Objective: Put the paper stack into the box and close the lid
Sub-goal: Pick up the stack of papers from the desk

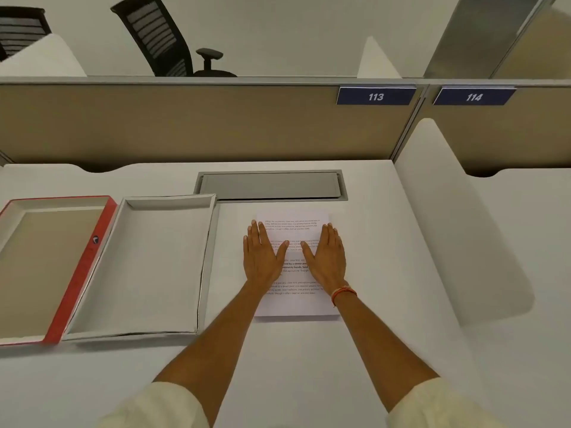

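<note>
Both hands are lying flat, palms down and fingers stretched out, on the white printed paper stack (293, 299). Neither is clenched or grasping; the left hand (262, 257) is pressing on the sheet's left half and the right hand (328, 257), with an orange thread band (343, 294) around its wrist, is pressing on the right half, thumbs angling toward each other without touching. Cream sleeves are showing at the bottom edge. The stack is sitting on the white desk (386, 335), just right of the open grey-white cardboard box (148, 267), with a narrow strip of desk between them. The box's tray is showing nothing inside, and its red-edged lid (77, 273) is lying opened out flat to the left, its tan inner face turned up. Behind the paper a grey metal cable hatch (272, 185) is sitting flush in the desk. A beige partition (185, 125) is carrying blue plates reading 113 (375, 96) and 114 (474, 96), and a black office chair (167, 41) is standing beyond it.
</note>
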Demonstrator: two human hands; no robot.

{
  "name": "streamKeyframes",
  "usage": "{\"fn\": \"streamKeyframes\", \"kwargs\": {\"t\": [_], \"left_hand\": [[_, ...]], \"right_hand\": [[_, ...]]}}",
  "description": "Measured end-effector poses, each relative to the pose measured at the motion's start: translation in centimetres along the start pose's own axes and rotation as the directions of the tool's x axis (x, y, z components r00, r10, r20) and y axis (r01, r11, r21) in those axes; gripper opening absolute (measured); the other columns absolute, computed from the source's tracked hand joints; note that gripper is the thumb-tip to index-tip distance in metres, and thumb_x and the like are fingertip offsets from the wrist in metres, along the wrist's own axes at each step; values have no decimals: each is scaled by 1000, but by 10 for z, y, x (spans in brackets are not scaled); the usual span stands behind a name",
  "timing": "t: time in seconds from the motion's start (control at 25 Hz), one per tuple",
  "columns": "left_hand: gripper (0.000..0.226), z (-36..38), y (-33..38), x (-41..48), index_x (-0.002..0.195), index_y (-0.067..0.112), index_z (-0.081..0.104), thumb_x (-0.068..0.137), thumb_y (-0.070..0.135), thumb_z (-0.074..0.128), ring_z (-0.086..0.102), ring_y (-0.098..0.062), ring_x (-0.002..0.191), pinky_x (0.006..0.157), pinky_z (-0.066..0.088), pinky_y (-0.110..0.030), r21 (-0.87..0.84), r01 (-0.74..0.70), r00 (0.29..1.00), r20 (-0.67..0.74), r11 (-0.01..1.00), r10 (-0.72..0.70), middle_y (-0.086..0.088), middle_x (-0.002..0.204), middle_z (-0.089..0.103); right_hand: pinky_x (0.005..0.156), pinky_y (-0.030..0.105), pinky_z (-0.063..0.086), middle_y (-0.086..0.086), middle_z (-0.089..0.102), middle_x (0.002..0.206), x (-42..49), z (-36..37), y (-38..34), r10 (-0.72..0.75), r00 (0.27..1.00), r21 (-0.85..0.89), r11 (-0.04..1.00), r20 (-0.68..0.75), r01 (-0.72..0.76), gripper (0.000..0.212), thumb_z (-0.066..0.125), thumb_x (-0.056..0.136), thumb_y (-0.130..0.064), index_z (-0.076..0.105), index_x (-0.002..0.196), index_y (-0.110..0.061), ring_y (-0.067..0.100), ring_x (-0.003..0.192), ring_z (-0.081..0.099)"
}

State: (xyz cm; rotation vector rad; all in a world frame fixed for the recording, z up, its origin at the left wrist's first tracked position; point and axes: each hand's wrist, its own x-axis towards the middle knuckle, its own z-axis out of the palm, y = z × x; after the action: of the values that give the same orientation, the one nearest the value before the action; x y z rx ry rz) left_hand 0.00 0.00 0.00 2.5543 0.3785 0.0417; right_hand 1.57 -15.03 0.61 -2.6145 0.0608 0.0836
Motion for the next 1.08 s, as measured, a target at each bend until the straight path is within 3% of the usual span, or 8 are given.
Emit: {"fn": "streamKeyframes", "kwargs": {"t": [0.16,0.28,0.4,0.48,0.64,0.72,0.88,1.08], "left_hand": [[101,5,-1,-4,155,9,-1,84,71,35,4,-28,153,123,1,-39,-26,112,992,68,993,-110,-10,165,1],[103,11,-4,-5,154,8,0,85,64,52,9,-29,152,123,9,-41,-46,145,986,93,988,-141,-12,165,5],[109,8,3,-3,154,6,6,80,65,59,23,-32,148,119,24,-44,-75,212,975,79,974,-206,-16,161,18],[111,5,9,-1,150,4,17,74,67,65,35,-34,139,111,34,-47,-22,300,953,51,954,-298,-18,153,30],[106,-7,18,8,138,4,31,64,63,78,38,-34,133,102,39,-53,-8,507,856,125,862,-502,-17,143,37],[107,-11,20,14,137,5,31,61,58,83,39,-35,133,102,40,-52,-22,561,816,187,828,-548,-17,144,37],[102,-18,20,23,130,7,36,56,53,88,45,-35,127,99,42,-49,-29,614,770,241,789,-590,-18,136,45],[94,-20,16,26,127,10,44,57,55,86,46,-34,126,101,41,-47,-25,620,754,296,784,-587,-16,135,49]], "right_hand": [[121,35,9,11,7,163,-2,5,-1,78,995,19,997,59,-80,88,42,92,-57,4,153,-7,26,150,11],[121,37,14,14,5,162,-2,11,-1,129,987,88,987,96,-137,95,52,90,-54,1,153,-4,28,150,11],[119,41,25,20,19,158,3,11,-5,214,974,185,957,76,-224,101,66,83,-50,10,151,1,32,145,23],[107,45,39,20,37,145,7,9,-7,306,951,153,939,33,-308,97,74,74,-52,27,141,1,34,133,38],[97,51,40,17,42,134,18,-8,-10,552,819,109,814,159,-570,100,87,57,-50,37,129,-2,34,126,41],[98,52,39,17,42,134,21,-12,-9,575,784,105,787,232,-608,101,90,53,-46,38,129,-4,35,128,40],[101,50,40,17,44,133,29,-15,-6,559,781,106,790,280,-604,97,92,51,-44,43,125,-6,35,125,42],[101,49,44,18,43,131,32,-15,-7,549,782,156,780,295,-606,90,93,52,-38,48,123,-7,36,121,46]]}}
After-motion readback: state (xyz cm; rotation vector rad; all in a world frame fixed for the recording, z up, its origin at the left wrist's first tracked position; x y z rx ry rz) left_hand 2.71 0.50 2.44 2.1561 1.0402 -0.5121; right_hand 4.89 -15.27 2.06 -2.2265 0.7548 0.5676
